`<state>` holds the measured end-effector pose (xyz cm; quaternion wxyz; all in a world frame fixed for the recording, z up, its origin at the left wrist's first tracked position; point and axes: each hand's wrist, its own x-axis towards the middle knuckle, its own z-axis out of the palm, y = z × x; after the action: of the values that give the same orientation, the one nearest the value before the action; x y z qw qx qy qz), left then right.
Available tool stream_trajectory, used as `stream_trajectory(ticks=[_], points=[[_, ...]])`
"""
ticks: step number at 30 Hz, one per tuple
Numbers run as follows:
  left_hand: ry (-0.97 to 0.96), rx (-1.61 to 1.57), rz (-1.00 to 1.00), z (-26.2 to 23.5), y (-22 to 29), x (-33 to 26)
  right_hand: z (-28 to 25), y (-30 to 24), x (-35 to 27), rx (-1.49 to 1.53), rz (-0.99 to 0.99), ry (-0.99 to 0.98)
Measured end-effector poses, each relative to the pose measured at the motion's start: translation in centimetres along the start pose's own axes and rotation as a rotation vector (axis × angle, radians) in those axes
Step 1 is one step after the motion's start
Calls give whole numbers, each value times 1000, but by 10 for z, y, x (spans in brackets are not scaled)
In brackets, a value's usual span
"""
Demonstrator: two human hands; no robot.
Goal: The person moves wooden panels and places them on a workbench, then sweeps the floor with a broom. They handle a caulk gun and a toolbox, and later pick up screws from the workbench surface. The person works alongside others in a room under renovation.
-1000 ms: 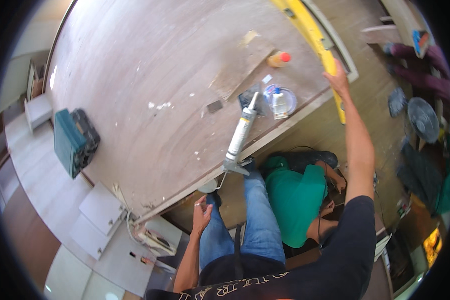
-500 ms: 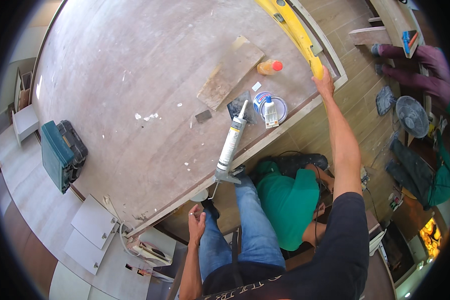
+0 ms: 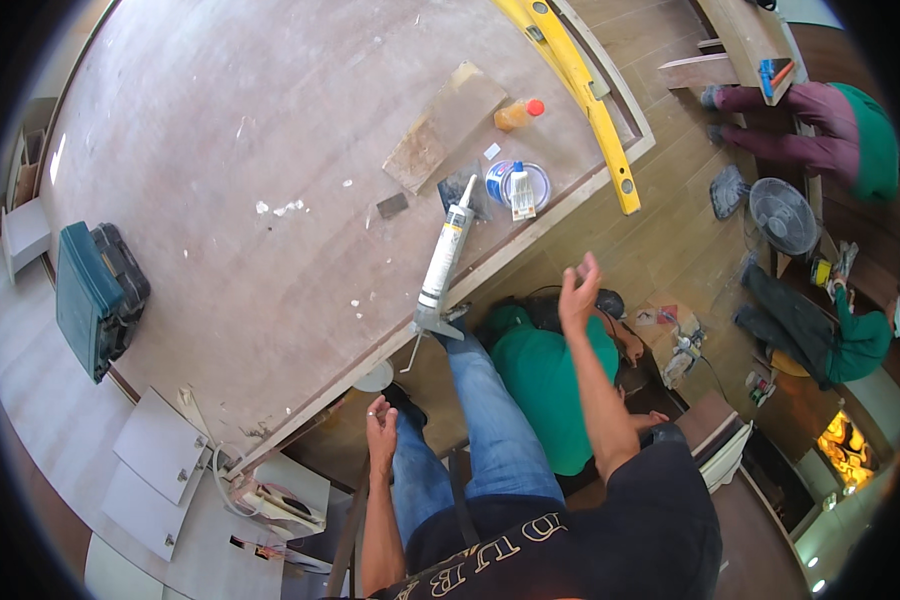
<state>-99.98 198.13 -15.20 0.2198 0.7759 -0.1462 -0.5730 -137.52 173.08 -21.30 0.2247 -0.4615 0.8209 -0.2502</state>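
Note:
My right hand (image 3: 580, 290) is raised above a crouching co-worker, fingers stretched and nothing in them. Beyond it, the yellow spirit level (image 3: 608, 135) lies along the tabletop's right side, its near end jutting past the edge. My left hand (image 3: 381, 430) hangs over my left thigh with loosely bent fingers and nothing visible in it; a ring shows on one finger. A caulking gun (image 3: 435, 322) with a white cartridge (image 3: 444, 262) rests at the near table edge, its nozzle pointing away. By the nozzle stand a blue-and-white can (image 3: 500, 180) and a white glue bottle (image 3: 523, 200) with a blue cap.
A worn board (image 3: 445, 125) and an orange drink bottle (image 3: 513, 117) are on the large tabletop (image 3: 260, 130). A green toolbox (image 3: 92, 300) sits at left. The co-worker in green (image 3: 550, 395) crouches beside my legs. Two more people and a fan (image 3: 785, 215) are at right.
My right hand has let go of the yellow level's near end and drawn back toward me. My left hand has stayed near my thigh. The whole view has shifted slightly.

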Motion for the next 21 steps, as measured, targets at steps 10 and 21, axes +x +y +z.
stream_trajectory(ticks=[10, 21], points=[[75, -293, 89, -86, -124, -24, 20, -16, -265, 180, -85, -549], [983, 19, -9, -336, -347, -27, -49, 89, -424, -234, 9, -551]])
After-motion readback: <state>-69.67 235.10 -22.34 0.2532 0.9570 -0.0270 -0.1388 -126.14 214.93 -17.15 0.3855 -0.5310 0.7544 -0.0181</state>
